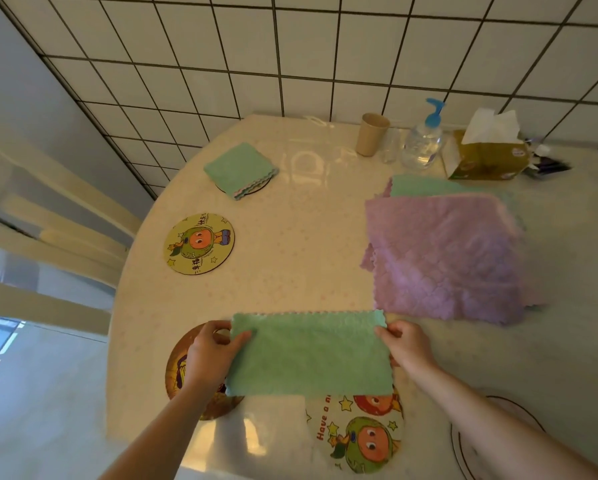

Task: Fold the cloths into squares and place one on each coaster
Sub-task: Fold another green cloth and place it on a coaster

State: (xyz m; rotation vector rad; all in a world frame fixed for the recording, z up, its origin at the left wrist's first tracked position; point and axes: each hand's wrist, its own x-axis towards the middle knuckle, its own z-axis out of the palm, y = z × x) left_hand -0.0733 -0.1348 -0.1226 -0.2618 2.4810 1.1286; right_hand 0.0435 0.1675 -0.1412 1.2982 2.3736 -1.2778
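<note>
A green cloth folded into a long rectangle lies at the table's near edge. My left hand pinches its left end and my right hand pinches its right end. Under it sit a dark round coaster on the left and a cartoon coaster on the right, both partly covered. Farther back, a folded green cloth rests on a coaster. A bare cartoon coaster lies at the left edge. A purple cloth lies spread on another green cloth at the right.
By the tiled wall stand a beige cup, a clear pump bottle and a tissue box. A white plate sits at the near right. A chair back stands left of the round table.
</note>
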